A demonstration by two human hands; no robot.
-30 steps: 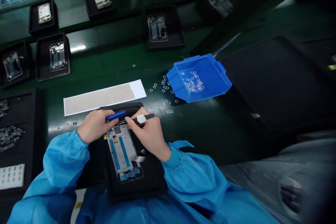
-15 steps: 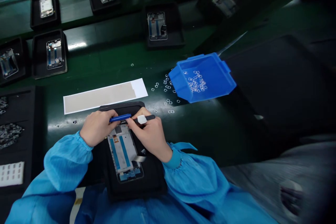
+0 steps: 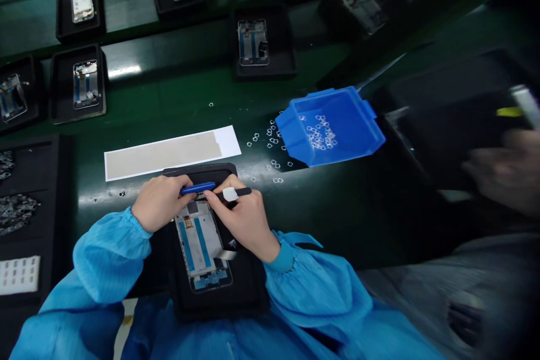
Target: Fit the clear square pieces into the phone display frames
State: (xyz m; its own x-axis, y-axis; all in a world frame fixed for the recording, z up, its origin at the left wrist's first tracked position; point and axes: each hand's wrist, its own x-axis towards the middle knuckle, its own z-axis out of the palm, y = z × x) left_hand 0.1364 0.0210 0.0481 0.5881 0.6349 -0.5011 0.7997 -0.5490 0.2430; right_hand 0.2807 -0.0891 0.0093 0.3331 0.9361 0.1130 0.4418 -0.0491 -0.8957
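Note:
A phone frame [image 3: 202,247] lies in a black tray [image 3: 248,287] at the near edge of the green bench. My left hand [image 3: 158,202] is closed round a blue stick-like tool [image 3: 197,187] whose tip points right over the frame's top end. My right hand [image 3: 242,216] grips a black tool with a white band [image 3: 233,193], its tip meeting the blue one above the frame. Both wrists wear blue smock sleeves.
A tipped blue bin [image 3: 333,126] of small white square parts [image 3: 270,149] spills some onto the green surface [image 3: 329,208]. A white paper strip [image 3: 171,152] lies beyond my hands. Black trays with phone frames [image 3: 86,84] sit further back. Another person's blurred hand [image 3: 502,171] is at right.
My hands and tools stay over the frame's top end, the blue tool edging slightly right. Another person's hand has come into view at the right edge.

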